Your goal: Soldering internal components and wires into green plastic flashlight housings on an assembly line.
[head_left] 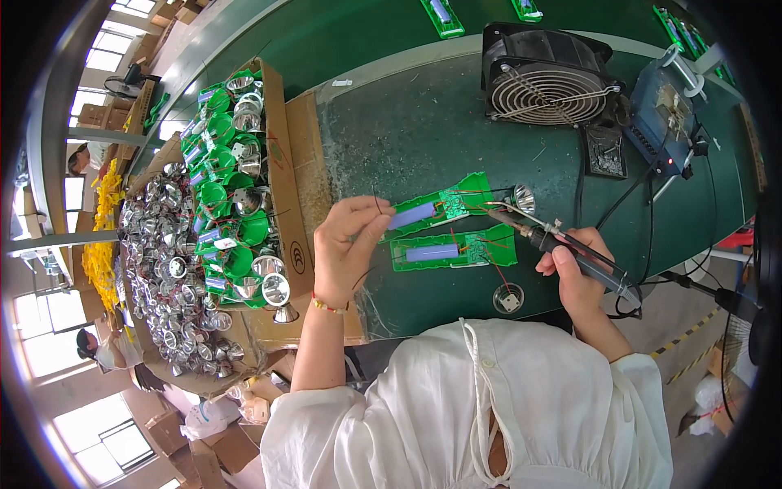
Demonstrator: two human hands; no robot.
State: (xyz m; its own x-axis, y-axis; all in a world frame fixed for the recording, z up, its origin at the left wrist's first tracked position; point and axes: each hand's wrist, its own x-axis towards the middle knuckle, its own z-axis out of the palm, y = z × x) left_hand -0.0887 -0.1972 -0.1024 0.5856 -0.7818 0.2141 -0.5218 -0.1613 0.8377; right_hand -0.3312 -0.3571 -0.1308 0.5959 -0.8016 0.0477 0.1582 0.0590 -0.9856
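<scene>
A person works at a green table [529,155]. The left grip [338,248] has thumb and fingertips pinched on a thin dark wire [376,198], at the left end of the upper green casing [450,204]. That casing lies on the table between the two hands, holding a purple battery [413,217]. The right grip [582,273] is closed around a soldering iron [544,239], whose tip points left to the casing's right end; whether they touch is unclear. Just below lies a lower casing [479,249], nearer the person, with a reflector [509,299] beside it. A box [279,163] of casings stands left; a fan [550,94] stands beyond.
</scene>
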